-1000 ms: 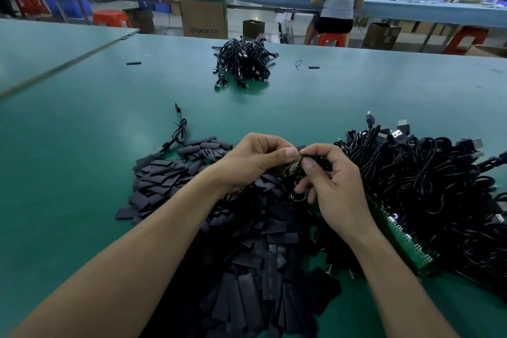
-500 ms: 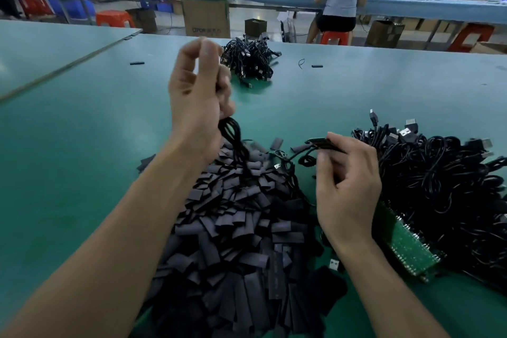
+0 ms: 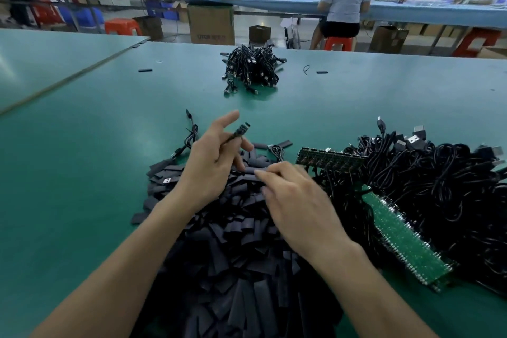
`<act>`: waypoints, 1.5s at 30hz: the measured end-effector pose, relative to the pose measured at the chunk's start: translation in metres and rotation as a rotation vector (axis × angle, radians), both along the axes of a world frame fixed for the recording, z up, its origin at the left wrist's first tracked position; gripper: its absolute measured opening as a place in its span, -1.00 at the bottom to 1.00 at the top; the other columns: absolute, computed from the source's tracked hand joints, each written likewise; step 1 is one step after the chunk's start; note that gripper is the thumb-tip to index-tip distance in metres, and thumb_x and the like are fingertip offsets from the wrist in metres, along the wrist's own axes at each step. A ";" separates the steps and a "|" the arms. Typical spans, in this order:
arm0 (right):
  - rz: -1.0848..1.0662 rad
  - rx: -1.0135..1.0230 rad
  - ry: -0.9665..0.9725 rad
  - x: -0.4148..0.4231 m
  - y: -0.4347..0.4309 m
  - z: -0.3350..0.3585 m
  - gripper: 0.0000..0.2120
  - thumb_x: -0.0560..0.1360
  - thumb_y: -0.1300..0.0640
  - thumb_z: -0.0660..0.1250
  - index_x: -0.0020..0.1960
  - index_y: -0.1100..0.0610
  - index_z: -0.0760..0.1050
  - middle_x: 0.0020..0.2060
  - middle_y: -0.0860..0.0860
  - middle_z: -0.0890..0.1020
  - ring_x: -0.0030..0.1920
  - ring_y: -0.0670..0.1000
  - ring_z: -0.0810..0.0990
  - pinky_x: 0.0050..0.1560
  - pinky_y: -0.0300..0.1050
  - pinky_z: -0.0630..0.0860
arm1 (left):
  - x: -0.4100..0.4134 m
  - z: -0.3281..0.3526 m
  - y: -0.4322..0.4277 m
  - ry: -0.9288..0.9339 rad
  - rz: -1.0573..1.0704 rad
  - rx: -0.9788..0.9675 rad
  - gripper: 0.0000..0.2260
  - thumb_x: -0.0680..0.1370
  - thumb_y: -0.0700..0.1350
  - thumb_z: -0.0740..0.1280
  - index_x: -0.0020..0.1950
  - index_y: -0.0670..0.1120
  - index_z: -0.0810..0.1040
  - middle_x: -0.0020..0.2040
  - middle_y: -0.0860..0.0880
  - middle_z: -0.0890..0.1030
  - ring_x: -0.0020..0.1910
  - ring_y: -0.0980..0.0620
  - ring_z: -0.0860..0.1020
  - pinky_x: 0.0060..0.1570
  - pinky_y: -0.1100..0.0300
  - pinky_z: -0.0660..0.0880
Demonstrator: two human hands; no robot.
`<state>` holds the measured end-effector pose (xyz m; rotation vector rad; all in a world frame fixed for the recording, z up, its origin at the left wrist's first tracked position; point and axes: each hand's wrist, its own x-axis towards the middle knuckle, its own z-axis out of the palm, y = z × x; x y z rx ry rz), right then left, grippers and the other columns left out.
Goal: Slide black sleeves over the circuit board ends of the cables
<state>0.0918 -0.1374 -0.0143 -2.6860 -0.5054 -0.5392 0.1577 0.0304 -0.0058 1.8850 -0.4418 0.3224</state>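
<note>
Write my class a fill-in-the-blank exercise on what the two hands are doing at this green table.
1. The left hand pinches the bare circuit board end of a ____.
2. The right hand touches the pile of black ____.
3. The big heap of cables lies to the ____ of that pile.
Missing words: cable; sleeves; right.
</note>
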 end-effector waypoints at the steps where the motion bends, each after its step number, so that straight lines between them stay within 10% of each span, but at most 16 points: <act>1: -0.006 -0.026 0.064 0.003 0.004 -0.004 -0.64 0.66 0.08 0.20 0.45 0.07 0.44 0.27 -0.04 0.51 0.24 0.03 0.45 0.23 -0.05 0.49 | 0.000 -0.003 -0.001 0.045 -0.015 -0.031 -0.71 0.67 -0.29 0.20 0.36 -0.03 0.38 -0.12 0.02 0.69 -0.38 0.12 0.57 -0.27 0.37 0.47; 6: -0.098 -0.080 0.174 0.014 0.008 -0.016 -0.61 0.71 0.00 0.03 0.48 0.02 0.37 0.36 -0.07 0.47 0.27 0.07 0.37 0.31 -0.02 0.37 | -0.001 -0.021 -0.001 0.157 0.002 -0.070 -0.87 0.59 -0.26 0.38 -0.01 -0.02 0.57 -0.28 -0.04 0.68 -0.40 0.02 0.60 -0.39 0.19 0.53; 12: -0.090 0.175 0.181 0.013 0.005 -0.021 -0.85 0.62 0.08 0.29 0.16 0.01 0.58 0.05 -0.07 0.58 0.15 0.00 0.44 0.19 -0.09 0.42 | -0.001 -0.026 -0.004 0.194 0.002 -0.101 -0.84 0.58 -0.25 0.41 0.01 0.01 0.63 -0.32 0.01 0.67 -0.38 0.05 0.61 -0.32 0.22 0.57; 16: -0.072 0.352 0.238 0.015 0.001 -0.025 -0.69 0.56 0.13 0.38 0.29 -0.02 0.53 -0.14 -0.17 0.48 0.04 -0.05 0.46 0.11 -0.11 0.46 | -0.001 -0.030 -0.008 0.194 -0.009 -0.040 -0.87 0.57 -0.23 0.42 0.01 0.00 0.61 -0.29 0.02 0.69 -0.38 0.09 0.62 -0.32 0.29 0.54; 27: -0.160 0.706 -0.052 0.007 -0.003 -0.030 -0.91 0.64 0.16 0.25 0.00 -0.01 0.41 -0.22 -0.10 0.63 -0.21 -0.15 0.64 -0.23 -0.32 0.50 | -0.001 -0.035 -0.006 0.129 -0.006 0.049 -0.86 0.58 -0.18 0.41 -0.06 0.08 0.64 -0.25 0.06 0.68 -0.36 0.11 0.63 -0.32 0.30 0.55; 45: -0.153 0.869 -0.059 0.013 -0.010 -0.038 -0.75 0.48 0.07 0.50 0.15 0.01 0.67 -0.09 -0.25 0.68 -0.01 -0.27 0.65 0.05 -0.40 0.52 | -0.015 -0.032 -0.006 -0.107 -0.008 0.142 -0.87 0.57 -0.15 0.41 0.08 0.03 0.65 -0.22 0.18 0.67 -0.18 0.26 0.65 -0.12 0.48 0.47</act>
